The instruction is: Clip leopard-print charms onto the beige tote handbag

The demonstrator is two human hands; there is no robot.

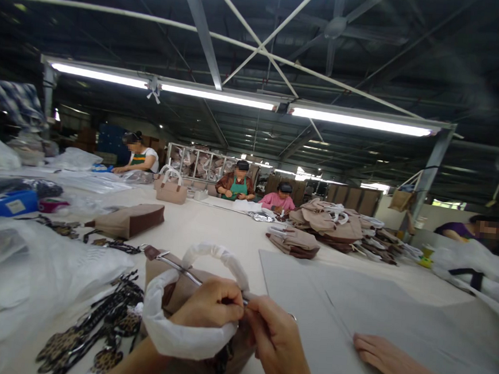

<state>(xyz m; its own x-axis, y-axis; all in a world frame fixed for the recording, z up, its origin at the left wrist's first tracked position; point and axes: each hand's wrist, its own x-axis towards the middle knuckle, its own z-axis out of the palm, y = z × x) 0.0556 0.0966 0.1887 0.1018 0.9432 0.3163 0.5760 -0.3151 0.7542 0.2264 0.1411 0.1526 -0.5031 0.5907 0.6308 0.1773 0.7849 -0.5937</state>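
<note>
A beige handbag (199, 276) with brown trim stands right in front of me. Its two handles (218, 254) are wrapped in white paper. A silvery zipper (181, 267) runs along its top opening. My left hand (212, 304) reaches through the near handle, its fingers closed in a pinch at the zipper. Beside it, my right hand (273, 334) pinches the same zipper edge with thumb and fingertips, almost touching the left. The exact spot between the fingertips is partly hidden. Black cords with leopard-print tags (109, 320) lie left of the bag.
A co-worker's hand (391, 359) rests on grey sheets (331, 297) at right. Beige bags (324, 222) are piled behind them. Another bag (132, 221) lies at left, near clear plastic (30, 285) and a blue container (6, 203). Several people work farther back.
</note>
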